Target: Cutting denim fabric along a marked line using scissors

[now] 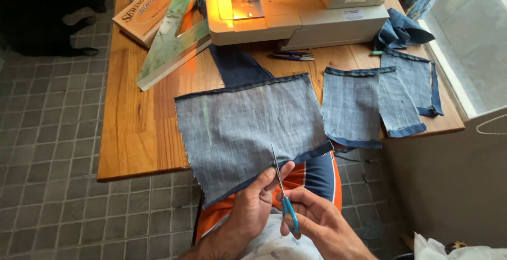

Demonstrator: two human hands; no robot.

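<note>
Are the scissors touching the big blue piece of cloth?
Touching. The head view shows the scissors, held in the right hand, with their blades lying against the lower edge of the big denim piece, which the left hand grips.

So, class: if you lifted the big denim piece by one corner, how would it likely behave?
The denim piece would probably flop: its near edge already droops off the table. It likely weighs little, being one thin layer. It may fray slightly, as loose threads show along its left edge. The left hand steadies it for the scissors.
</note>
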